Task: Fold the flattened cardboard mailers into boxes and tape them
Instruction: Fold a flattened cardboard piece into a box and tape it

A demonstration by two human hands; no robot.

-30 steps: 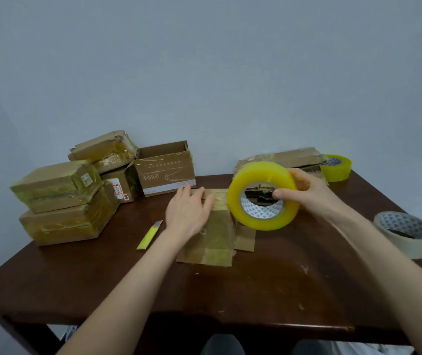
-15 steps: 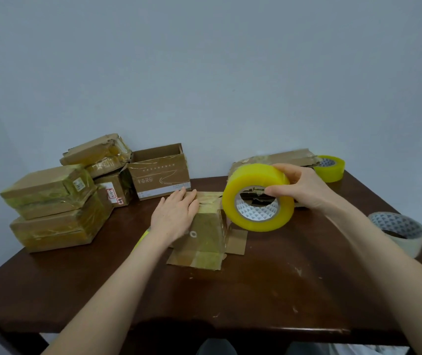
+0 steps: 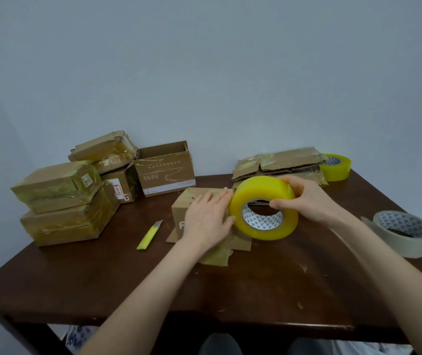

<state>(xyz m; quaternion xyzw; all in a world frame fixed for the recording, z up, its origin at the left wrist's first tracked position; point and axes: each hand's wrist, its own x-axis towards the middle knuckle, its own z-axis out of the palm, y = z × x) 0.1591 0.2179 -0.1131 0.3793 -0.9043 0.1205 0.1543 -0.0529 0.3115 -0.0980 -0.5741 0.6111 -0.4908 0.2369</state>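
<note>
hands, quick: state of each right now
Left hand: open, flat fingers pressing the small cardboard box.
Right hand: closed, holding the yellow tape roll.

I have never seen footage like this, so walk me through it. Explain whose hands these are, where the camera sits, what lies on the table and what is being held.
There is no machine here: a person works with bare hands. The single picture comes from a wide-angle camera worn on the head, looking forward and down, so both forearms reach in from below. The left hand lies with straight fingers on a small cardboard box in the middle of the dark table. The right hand grips a yellow roll of tape, held up at the box's right end. A yellow knife lies left of the box. At the far left are taped boxes and an open box. At the back right lies flattened cardboard with a second yellow roll. A whitish roll sits near the right edge.
</note>
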